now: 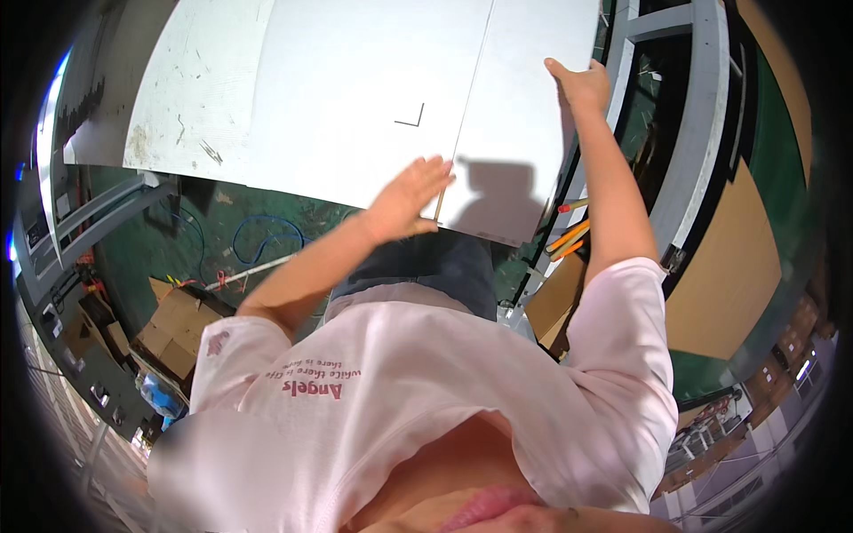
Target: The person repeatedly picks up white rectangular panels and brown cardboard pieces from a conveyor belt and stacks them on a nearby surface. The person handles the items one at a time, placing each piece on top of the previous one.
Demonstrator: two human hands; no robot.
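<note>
A large white sheet of board [355,89] lies in front of me, with a long crease line running down its right part and a small black corner mark near its middle. My left hand [410,202] rests flat on it, fingers together and stretched out, the thumb spread toward the near edge. Beside those fingertips a narrow brown strip [442,202] shows along the crease. At the sheet's right edge my right hand [584,87] grips the board, thumb on top; its other fingers are partly hidden. A dark shadow falls on the near right panel.
A scuffed white surface [191,98] extends to the left of the sheet. Grey metal framing [702,115] and a tan cardboard sheet [729,275] stand to the right. Orange-handled sticks [569,242] lie below my right forearm. A cardboard box [178,329] and blue cable [258,219] are at lower left.
</note>
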